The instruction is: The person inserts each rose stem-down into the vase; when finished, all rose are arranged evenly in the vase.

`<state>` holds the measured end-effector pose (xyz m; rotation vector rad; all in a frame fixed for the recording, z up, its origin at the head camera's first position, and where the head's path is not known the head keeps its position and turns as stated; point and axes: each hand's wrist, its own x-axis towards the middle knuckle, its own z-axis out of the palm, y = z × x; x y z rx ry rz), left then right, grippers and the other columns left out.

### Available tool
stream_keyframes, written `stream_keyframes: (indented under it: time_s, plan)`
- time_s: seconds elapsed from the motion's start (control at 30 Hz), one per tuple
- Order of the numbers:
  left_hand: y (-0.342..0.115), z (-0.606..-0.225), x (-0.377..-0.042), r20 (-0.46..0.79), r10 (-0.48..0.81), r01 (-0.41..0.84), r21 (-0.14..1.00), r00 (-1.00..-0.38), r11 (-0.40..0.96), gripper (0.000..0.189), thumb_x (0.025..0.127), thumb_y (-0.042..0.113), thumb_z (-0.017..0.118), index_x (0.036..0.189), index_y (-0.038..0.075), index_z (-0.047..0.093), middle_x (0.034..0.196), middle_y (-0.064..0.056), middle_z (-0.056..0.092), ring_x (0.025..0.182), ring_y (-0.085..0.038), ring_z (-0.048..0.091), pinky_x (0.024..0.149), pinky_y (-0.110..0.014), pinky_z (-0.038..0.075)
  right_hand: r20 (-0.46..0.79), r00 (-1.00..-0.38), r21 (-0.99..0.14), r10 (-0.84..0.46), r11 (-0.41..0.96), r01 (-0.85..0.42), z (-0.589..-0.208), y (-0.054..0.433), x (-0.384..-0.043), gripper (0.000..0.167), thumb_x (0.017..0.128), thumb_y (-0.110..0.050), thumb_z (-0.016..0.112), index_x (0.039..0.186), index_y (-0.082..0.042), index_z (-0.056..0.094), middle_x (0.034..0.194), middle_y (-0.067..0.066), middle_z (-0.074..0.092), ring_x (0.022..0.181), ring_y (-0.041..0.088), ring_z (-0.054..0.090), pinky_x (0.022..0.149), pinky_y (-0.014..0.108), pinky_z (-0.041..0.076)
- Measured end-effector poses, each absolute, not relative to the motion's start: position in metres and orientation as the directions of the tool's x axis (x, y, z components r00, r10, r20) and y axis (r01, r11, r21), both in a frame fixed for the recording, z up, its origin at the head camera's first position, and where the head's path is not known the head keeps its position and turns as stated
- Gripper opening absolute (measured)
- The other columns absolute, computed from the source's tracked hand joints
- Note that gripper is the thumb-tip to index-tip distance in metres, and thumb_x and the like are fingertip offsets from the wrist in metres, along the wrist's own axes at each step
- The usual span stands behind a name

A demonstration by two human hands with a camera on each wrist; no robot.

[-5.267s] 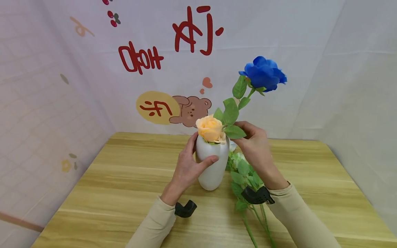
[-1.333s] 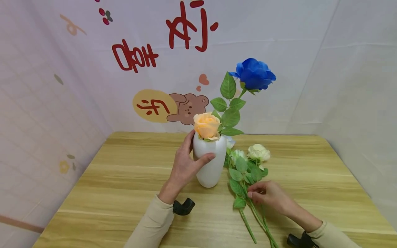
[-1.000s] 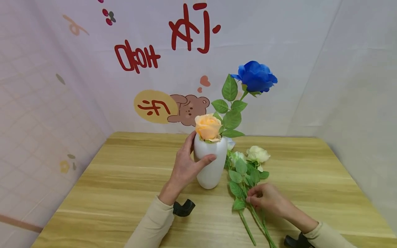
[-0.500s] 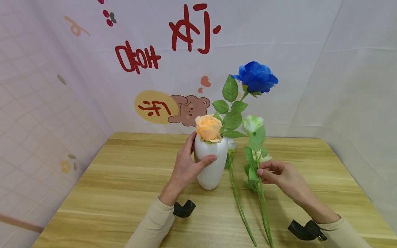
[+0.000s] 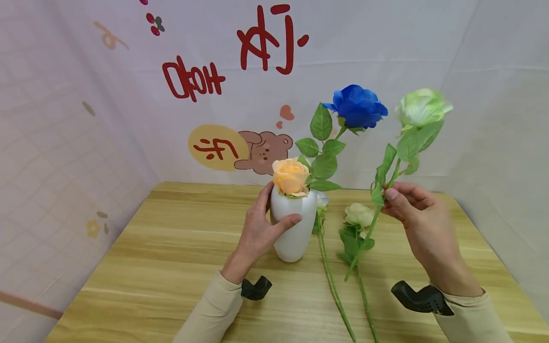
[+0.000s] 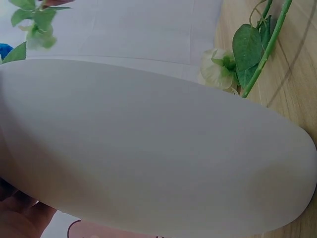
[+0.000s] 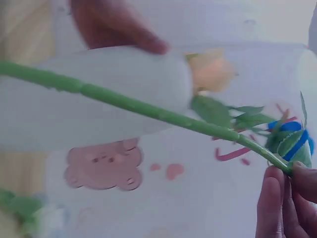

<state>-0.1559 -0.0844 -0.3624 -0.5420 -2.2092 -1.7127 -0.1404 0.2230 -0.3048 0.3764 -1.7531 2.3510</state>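
My left hand (image 5: 257,233) grips the side of a white vase (image 5: 296,233) standing upright on the table, thumb across its front. A peach rose (image 5: 290,176) sits low at the vase's mouth. Beside it a blue rose (image 5: 358,107) on a leafy stem rises from the vase, leaning right. To the right, my right hand (image 5: 429,228) pinches the leafy stem of a pale green rose (image 5: 422,107) between thumb and fingers, bloom up. In the right wrist view its bare green stem (image 7: 163,114) crosses in front of the vase.
On the wooden table (image 5: 180,257) lies a cream rose (image 5: 359,215), its stem toward the front edge. Another pale rose (image 5: 321,200) lies partly hidden behind the vase. A white printed cloth (image 5: 386,47) stands behind the table.
My right hand has left the blue rose's stem at the vase's mouth, reached down to the lying flowers and lifted the pale green rose up and right. My left hand keeps holding the vase.
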Motion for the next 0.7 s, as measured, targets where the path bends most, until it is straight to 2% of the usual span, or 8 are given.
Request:
stream_keyframes:
  time_s: [0.07,0.2,0.5,0.7]
  plan:
    - [-0.085,-0.362,-0.156,0.452,0.112,0.466,0.857,-0.885,0.222,0.112,0.081,0.073,0.072,0.16,0.004,0.033,0.155,-0.013,0.047,0.139,-0.028,0.052,0.113,-0.053,0.041,0.349,-0.936,-0.835,0.043,-0.439,-0.332,-0.295,0.218,-0.143,0.015,0.101,0.01,0.058,0.109,0.006,0.07,0.101,0.012,0.075,0.084,0.02,0.071,0.079,0.029,0.061]
    - [-0.085,-0.362,-0.157,0.453,0.106,0.465,0.856,-0.885,0.226,0.113,0.081,0.075,0.071,0.159,0.004,0.033,0.154,-0.012,0.048,0.138,-0.027,0.053,0.113,-0.053,0.042,0.4,-0.904,-0.7,0.149,-0.588,-0.407,-0.274,0.208,-0.148,0.014,0.098,0.01,0.061,0.11,0.015,0.066,0.101,0.02,0.071,0.081,0.026,0.071,0.075,0.031,0.062]
    - [-0.086,-0.363,-0.155,0.434,0.111,0.448,0.864,-0.894,0.228,0.111,0.082,0.072,0.074,0.161,0.006,0.032,0.155,-0.012,0.047,0.139,-0.028,0.051,0.114,-0.053,0.042,0.411,-0.844,-0.52,0.346,-0.671,-0.528,-0.241,0.188,-0.16,0.024,0.095,0.006,0.067,0.111,0.021,0.059,0.096,0.026,0.066,0.073,0.031,0.068,0.069,0.033,0.062]
    - [-0.084,-0.362,-0.156,0.429,0.104,0.442,0.866,-0.897,0.235,0.116,0.078,0.079,0.07,0.16,0.006,0.033,0.153,-0.009,0.049,0.137,-0.024,0.053,0.113,-0.049,0.043,0.407,-0.818,-0.441,0.406,-0.697,-0.566,-0.228,0.185,-0.17,0.029,0.093,0.007,0.069,0.113,0.023,0.057,0.094,0.028,0.065,0.071,0.033,0.067,0.068,0.037,0.063]
